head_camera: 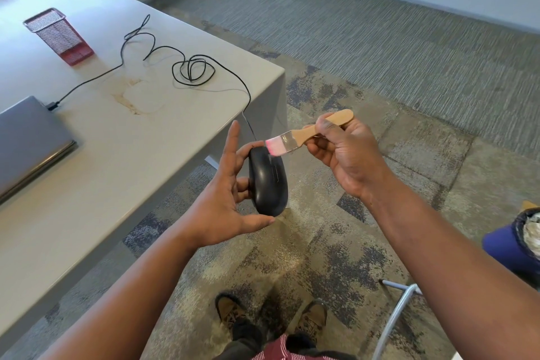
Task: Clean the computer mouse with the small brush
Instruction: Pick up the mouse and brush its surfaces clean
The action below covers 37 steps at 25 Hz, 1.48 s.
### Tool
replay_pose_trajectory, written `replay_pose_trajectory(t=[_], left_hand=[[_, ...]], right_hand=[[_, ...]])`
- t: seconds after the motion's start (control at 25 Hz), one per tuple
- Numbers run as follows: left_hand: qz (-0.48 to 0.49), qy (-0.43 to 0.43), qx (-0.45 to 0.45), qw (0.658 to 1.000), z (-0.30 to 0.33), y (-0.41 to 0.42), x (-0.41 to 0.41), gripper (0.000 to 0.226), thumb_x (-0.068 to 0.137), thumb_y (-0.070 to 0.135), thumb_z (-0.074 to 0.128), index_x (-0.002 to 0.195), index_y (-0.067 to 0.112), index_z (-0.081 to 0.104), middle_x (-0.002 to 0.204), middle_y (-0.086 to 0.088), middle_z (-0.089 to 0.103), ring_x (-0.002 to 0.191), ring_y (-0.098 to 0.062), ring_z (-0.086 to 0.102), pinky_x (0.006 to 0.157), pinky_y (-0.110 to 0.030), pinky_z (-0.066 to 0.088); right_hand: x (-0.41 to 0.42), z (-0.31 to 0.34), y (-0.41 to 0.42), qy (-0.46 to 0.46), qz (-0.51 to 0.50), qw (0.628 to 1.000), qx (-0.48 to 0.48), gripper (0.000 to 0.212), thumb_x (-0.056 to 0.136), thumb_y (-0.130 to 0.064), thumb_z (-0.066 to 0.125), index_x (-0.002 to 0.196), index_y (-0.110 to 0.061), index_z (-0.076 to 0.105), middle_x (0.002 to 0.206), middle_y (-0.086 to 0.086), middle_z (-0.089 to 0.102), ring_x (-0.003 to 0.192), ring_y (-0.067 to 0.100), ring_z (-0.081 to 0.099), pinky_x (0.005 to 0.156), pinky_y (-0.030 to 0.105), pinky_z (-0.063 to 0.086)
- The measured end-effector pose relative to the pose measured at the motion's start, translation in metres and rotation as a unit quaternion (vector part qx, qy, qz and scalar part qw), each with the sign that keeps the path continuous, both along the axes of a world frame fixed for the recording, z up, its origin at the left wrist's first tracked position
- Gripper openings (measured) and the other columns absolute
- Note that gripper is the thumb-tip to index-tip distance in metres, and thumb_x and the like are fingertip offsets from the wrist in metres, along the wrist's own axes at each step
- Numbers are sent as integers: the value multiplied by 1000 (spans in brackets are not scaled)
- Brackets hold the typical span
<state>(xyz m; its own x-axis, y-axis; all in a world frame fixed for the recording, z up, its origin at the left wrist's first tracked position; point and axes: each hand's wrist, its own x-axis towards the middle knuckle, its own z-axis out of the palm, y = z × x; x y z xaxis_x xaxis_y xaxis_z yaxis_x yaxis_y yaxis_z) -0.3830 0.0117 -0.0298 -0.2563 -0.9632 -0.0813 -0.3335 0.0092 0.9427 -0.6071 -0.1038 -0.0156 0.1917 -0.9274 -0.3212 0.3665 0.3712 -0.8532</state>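
**A:** Where is the mouse?

**B:** The black computer mouse (268, 181) is held in the air just off the near right corner of the grey table (122, 137), over patterned carpet. Its long axis runs near to far, tilted slightly, with the cable end pointing far. Its black cable (187, 70) rises from that far end and loops back across the tabletop to a closed laptop (29, 137) at the left edge.

**B:** The left hand (225, 199) sits on the mouse's left side. The thumb curls under the near end and the lower fingers wrap behind the body, so it is gripped; the index finger sticks straight up, free.

**A:** And the brush?

**B:** The small brush (304, 134) lies to the right of the mouse, reaching leftward. Its pink bristles touch, or very nearly touch, the far top of the mouse by the cable. The right hand (344, 155) pinches the wooden handle, fingers closed round it.

**A:** So what matters for the next stroke?

**B:** In my judgement, the brush crosses the mouse's long axis at the far end, so sweeping toward the near end would cover the shell.

**A:** Anything else around?

**B:** A red mesh pen holder (60, 35) stands far left on the table.
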Motion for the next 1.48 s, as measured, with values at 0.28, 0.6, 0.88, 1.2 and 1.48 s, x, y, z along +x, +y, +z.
replay_pose_trajectory(t=[0.28, 0.6, 0.88, 1.2, 1.48], left_hand=[[1, -5, 2, 1000, -2, 0, 1, 158, 77, -13, 90, 158, 61, -24, 177, 17, 18, 122, -23, 76, 106, -44, 60], [1, -3, -9, 1000, 1, -1, 0, 159, 78, -10, 89, 154, 63, -30, 178, 13, 22, 124, -23, 75, 109, -48, 58], [-7, -3, -5, 1000, -1, 0, 0, 158, 78, -8, 88, 155, 61, -32, 178, 21, 18, 121, -25, 76, 111, -55, 56], [-4, -8, -11, 1000, 1, -1, -2, 159, 80, -11, 88, 152, 65, -32, 179, 16, 15, 124, -20, 75, 112, -48, 56], [9, -11, -17, 1000, -3, -1, 0, 160, 78, -11, 90, 156, 60, -31, 177, 19, 19, 120, -23, 77, 108, -38, 58]], right_hand=[[-11, 17, 0, 1, 59, 989, -133, 8, 96, -15, 67, 103, -13, 66, 107, 15, 77, 77, 18, 68, 68, 29, 51], [2, 24, 3, 63, 201, 927, -310, 13, 91, 7, 67, 98, -4, 66, 99, 15, 75, 85, 20, 73, 80, 26, 57], [-4, 24, -2, 162, 138, 911, -352, 11, 91, 3, 72, 97, -6, 69, 98, 25, 74, 89, 31, 73, 89, 45, 61], [0, 24, 4, 108, 162, 915, -355, 12, 93, 2, 69, 100, -7, 66, 101, 18, 75, 86, 23, 73, 85, 32, 59], [-7, 12, -3, 193, 76, 926, -315, 10, 94, -2, 70, 101, 4, 66, 97, 28, 71, 80, 30, 69, 81, 40, 61]])
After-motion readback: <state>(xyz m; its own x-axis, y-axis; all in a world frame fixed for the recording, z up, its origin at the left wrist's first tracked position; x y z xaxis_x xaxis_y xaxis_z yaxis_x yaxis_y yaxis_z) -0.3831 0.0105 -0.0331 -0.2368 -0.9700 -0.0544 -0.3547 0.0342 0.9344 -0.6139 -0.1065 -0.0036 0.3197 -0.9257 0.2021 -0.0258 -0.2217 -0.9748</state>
